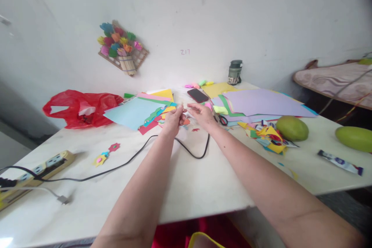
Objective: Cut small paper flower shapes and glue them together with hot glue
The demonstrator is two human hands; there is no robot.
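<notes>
The left hand (173, 119) has its thumb raised near a bent index finger, the other fingers curled in; whether they pinch anything is too small to tell. The right hand (202, 114) stretches its fingers toward it, tips just beside the left thumb; I cannot tell whether these hold anything either.

Wavy-edged paper strips (154, 119) lie just left of the left hand, partly over a blue sheet (128, 110). A small red scrap (195, 130) lies on the table (203, 190) below the gap between the hands. Scissors (223, 120) show their dark handle right of the right hand, near a yellow-green packet (221, 110). Beyond the hands lies a phone (198, 95).

A black cable (197, 157) loops past both wrists and runs left to a power strip (52, 167). Between them lie paper flowers (114, 147), and farther back a red bag (66, 110).

To the right are purple sheets (258, 100), a pile of cuttings (271, 137) touching or just beside a green fruit (292, 128), a second fruit (354, 138) and a tube (340, 162).

A flask (235, 72) stands upright near the wall (186, 15), where a bouquet (120, 46) hangs.
</notes>
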